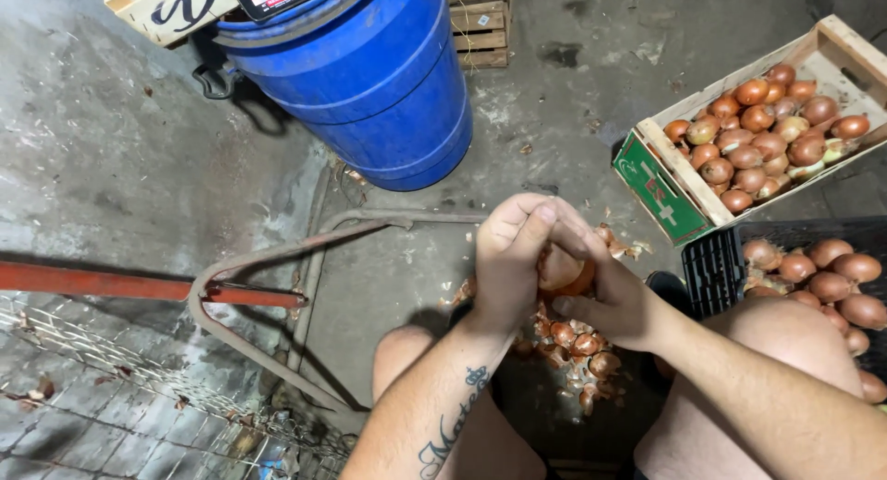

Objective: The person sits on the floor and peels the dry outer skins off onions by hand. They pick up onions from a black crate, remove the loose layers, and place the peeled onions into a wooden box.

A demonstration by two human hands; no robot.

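We clamp both hands, left hand (506, 263) and right hand (605, 291), fingers wrapped on one onion (561, 269) held centre, above the peel pile (575, 351) (catches skins); wooden crate (679, 180) far right.

Head camera looks steeply down, close, perhaps slightly forward.

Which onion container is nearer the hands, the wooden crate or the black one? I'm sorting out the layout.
The black plastic crate, beside the right hand. The wooden crate lies farther off, on the floor beyond it.
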